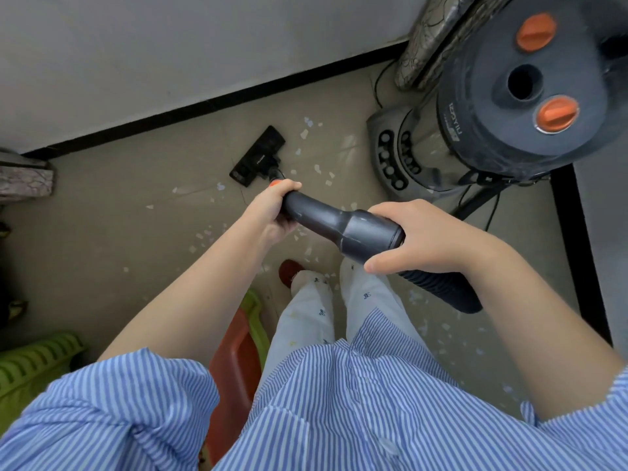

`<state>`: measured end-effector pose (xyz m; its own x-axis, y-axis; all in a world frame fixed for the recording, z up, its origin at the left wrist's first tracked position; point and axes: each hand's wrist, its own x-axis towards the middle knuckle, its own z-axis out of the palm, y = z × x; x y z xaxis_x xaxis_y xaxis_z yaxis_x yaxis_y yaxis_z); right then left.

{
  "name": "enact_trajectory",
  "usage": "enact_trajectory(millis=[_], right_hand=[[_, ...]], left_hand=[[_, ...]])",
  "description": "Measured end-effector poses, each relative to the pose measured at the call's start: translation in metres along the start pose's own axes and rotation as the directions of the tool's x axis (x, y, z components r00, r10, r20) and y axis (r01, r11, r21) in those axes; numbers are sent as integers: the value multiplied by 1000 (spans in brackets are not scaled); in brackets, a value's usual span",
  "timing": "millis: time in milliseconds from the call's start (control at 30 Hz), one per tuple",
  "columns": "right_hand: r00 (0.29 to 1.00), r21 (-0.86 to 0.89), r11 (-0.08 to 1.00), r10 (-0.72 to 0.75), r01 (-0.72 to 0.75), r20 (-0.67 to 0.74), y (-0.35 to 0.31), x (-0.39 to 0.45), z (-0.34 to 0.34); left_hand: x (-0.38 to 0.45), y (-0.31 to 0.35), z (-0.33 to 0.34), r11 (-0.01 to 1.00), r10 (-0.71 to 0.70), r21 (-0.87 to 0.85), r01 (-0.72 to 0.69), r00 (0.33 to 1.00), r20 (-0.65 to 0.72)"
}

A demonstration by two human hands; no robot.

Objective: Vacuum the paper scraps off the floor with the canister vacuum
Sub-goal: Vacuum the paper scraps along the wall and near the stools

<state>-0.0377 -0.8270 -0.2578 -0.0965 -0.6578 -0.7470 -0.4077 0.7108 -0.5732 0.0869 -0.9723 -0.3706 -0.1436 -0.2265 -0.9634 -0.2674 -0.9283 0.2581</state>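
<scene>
I hold the dark grey vacuum handle (326,222) in both hands. My left hand (270,210) grips its front end by the orange collar. My right hand (421,237) wraps the thick rear end where the ribbed hose (441,290) joins. The black floor head (259,155) lies flat on the beige floor ahead of my left hand, near the wall. Several white paper scraps (317,168) are scattered around the head, and more scraps lie by my feet and under the hose. The grey canister vacuum (503,96) with orange knobs stands at the upper right.
A white wall with a black baseboard (204,105) runs behind the floor head. Green plastic stools (37,362) and an orange one (234,365) sit at my left. A patterned cloth (431,42) hangs beside the canister, and black cords (489,205) trail below it. My red slipper (289,271) shows.
</scene>
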Motion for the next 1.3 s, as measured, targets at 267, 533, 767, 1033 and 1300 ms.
enact_trajectory(millis=[267, 533, 767, 1033, 1300], right_hand=[[990, -128, 986, 118, -108, 77, 5, 9, -7], [894, -342, 884, 400, -319, 201, 13, 49, 11], [823, -447, 758, 562, -475, 78, 21, 47, 33], [920, -539, 792, 384, -286, 75, -63, 55, 6], [972, -678, 728, 219, -105, 84, -113, 59, 13]], left_hand=[[12, -3, -3, 993, -78, -79, 86, 992, 98], [22, -18, 19, 973, -213, -76, 220, 973, 93], [42, -45, 45, 975, -210, 78, 210, 978, -12], [16, 15, 19, 1000, -11, 22, 13, 996, -85], [-11, 47, -37, 985, 47, -156, -71, 988, -148]])
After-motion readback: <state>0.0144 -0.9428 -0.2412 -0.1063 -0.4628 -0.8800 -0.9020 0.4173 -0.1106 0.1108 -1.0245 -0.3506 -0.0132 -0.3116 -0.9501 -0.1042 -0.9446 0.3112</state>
